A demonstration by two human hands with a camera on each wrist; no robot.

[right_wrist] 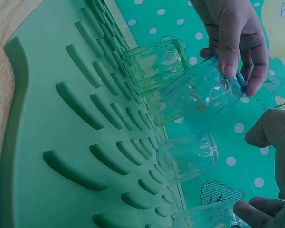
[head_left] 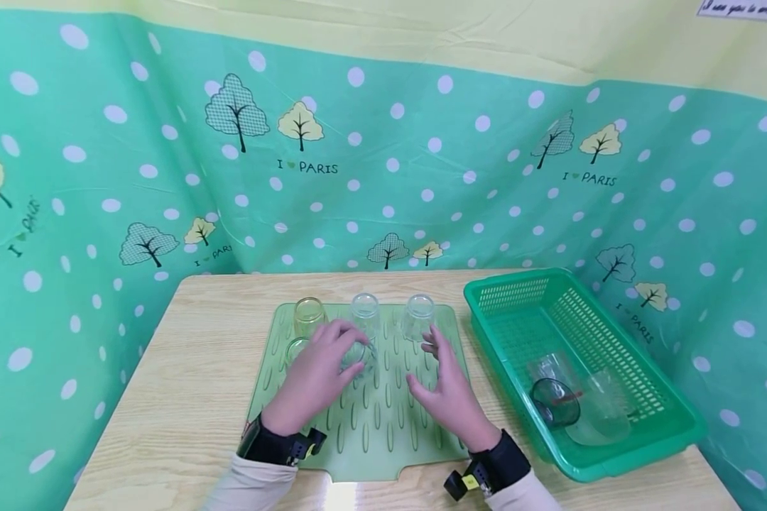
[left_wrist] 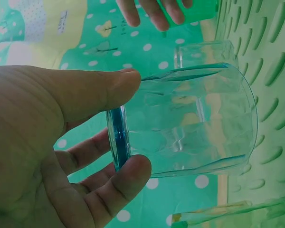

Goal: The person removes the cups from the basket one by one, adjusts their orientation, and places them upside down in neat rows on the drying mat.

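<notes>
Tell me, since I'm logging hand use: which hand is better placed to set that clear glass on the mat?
Left: the left hand already grips the clear glass over the green mat; the right hand hovers open.

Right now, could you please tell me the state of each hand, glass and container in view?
left hand: grips a clear glass by its base.
clear glass: held tilted above the mat, empty.
right hand: open, holds nothing.
drying mat: flat on the table.
green basket: holds a few glasses lying inside.
</notes>
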